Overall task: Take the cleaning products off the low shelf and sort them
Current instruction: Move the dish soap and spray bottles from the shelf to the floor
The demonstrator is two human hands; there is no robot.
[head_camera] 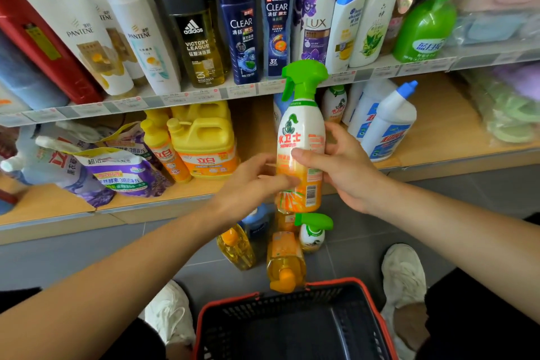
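An upright spray bottle [301,131] with a green trigger head and a white-to-orange body is held in front of the low shelf [187,199]. My right hand [342,164] grips its middle, thumb across the front. Fingertips of my left hand [251,184] touch the bottle's lower left side. On the floor below stand a few orange and yellow bottles [285,260], a blue bottle [257,222] and a second green-topped sprayer [312,231]. The low shelf holds yellow jugs [204,140], purple refill pouches [117,169] and white toilet-cleaner bottles [388,123].
A black basket with a red rim [292,327] sits on the grey tiled floor between my white shoes [404,272]. The upper shelf [204,93] carries shampoo and body-wash bottles. Folded cloths lie at the right of the shelves.
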